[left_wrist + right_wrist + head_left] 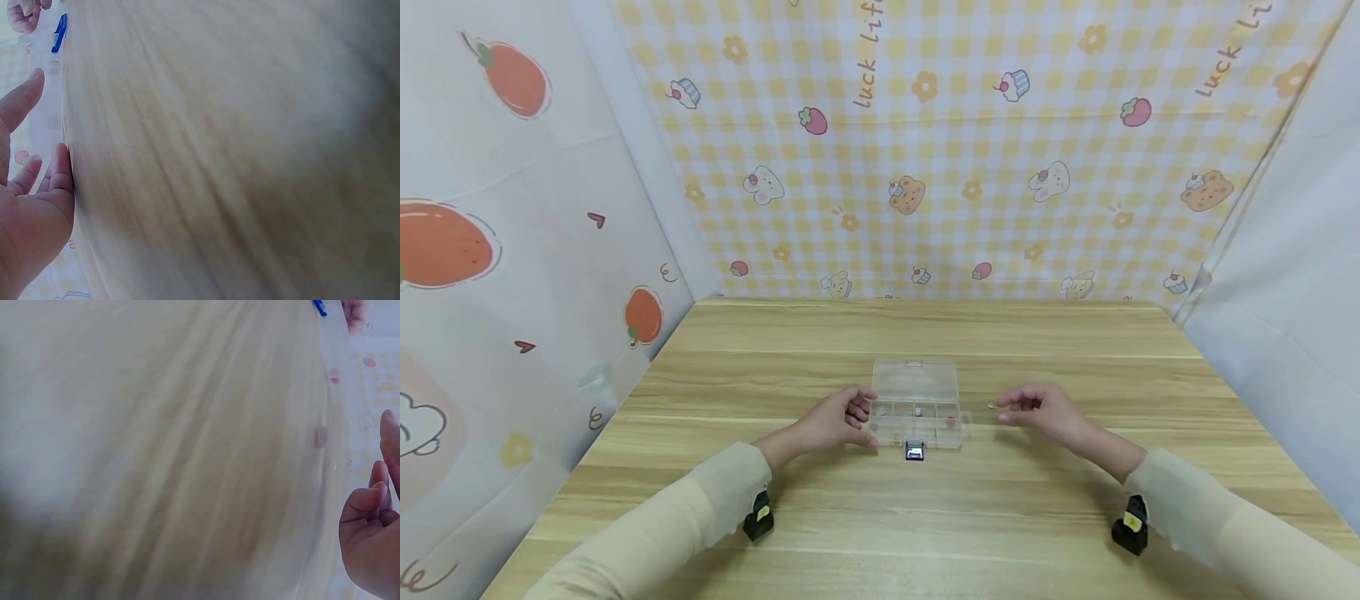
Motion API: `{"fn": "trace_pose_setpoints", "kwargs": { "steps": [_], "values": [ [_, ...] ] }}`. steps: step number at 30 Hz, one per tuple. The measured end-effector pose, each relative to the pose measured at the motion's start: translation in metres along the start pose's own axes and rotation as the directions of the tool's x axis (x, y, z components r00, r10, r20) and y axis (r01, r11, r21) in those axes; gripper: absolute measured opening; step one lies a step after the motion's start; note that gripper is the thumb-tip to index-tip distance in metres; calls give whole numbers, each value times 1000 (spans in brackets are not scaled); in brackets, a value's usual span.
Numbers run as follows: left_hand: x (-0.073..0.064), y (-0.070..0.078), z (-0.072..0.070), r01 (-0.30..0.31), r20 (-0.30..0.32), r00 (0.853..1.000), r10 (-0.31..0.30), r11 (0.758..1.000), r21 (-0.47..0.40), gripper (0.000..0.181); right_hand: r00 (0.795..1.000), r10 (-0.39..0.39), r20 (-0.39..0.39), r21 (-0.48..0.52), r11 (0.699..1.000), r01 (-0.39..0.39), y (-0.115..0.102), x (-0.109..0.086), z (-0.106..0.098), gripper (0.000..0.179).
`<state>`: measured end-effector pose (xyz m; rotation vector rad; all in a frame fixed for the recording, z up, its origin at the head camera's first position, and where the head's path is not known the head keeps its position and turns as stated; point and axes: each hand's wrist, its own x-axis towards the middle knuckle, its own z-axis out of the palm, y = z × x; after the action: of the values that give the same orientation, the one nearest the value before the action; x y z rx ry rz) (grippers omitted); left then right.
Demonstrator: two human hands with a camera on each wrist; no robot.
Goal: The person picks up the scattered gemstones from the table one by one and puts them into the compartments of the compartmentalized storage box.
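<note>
A clear plastic compartment box lies on the table with its lid folded back. Several small pieces sit in its compartments, among them a pale one. A dark blue clasp juts from the front edge; it shows bright blue in the left wrist view. My left hand holds the box's left end, thumb at the front corner and a finger near the hinge side. Right of the box, a tiny pale piece is just beyond the fingertips of my right hand, whose thumb and forefinger are slightly apart.
The wooden table runs back to a checked cloth with printed figures. White cloths hang on the left and right. A small clear tab sticks out at the box's right side.
</note>
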<state>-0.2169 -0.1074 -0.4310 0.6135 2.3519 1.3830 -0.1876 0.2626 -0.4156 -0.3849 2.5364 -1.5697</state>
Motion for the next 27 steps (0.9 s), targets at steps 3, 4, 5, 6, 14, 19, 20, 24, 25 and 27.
{"fn": "trace_pose_setpoints", "kwargs": {
  "steps": [3,4,5,6,14,19,20,24,25,27],
  "values": [
    [0,0,0,-4,-2,1000,4,1000,4,70,1000,13,13,-1,1000,-13,5,-3,-3,30],
    [0,0,0,-4,-3,1000,4,1000,5,70,1000,26,14,0,1000,-26,6,-5,-4,30],
    [0,0,0,-5,-3,1000,5,1000,4,70,999,36,15,-3,999,-36,8,-6,-5,30],
    [0,0,1,-6,-3,1000,6,1000,4,70,999,46,16,-4,999,-46,9,-7,-5,31],
    [0,1,1,-1,-4,1000,1,1000,3,71,997,60,44,14,998,-61,14,-13,-10,33],
    [1,-1,1,-5,-4,1000,5,1000,4,70,996,75,51,30,997,-77,17,-15,-9,33],
    [1,-1,1,-5,-4,1000,5,1000,5,70,996,73,53,27,997,-75,17,-15,-8,33],
    [0,-1,1,-3,-2,1000,3,1000,8,70,996,67,60,7,998,-68,19,-16,-7,33],
    [0,-1,1,-4,0,1000,4,1000,5,70,996,64,60,1,998,-64,20,-16,-7,33],
    [0,0,1,-4,2,1000,4,1000,-1,70,997,58,60,-13,998,-57,21,-16,-6,32]
  ]
}}
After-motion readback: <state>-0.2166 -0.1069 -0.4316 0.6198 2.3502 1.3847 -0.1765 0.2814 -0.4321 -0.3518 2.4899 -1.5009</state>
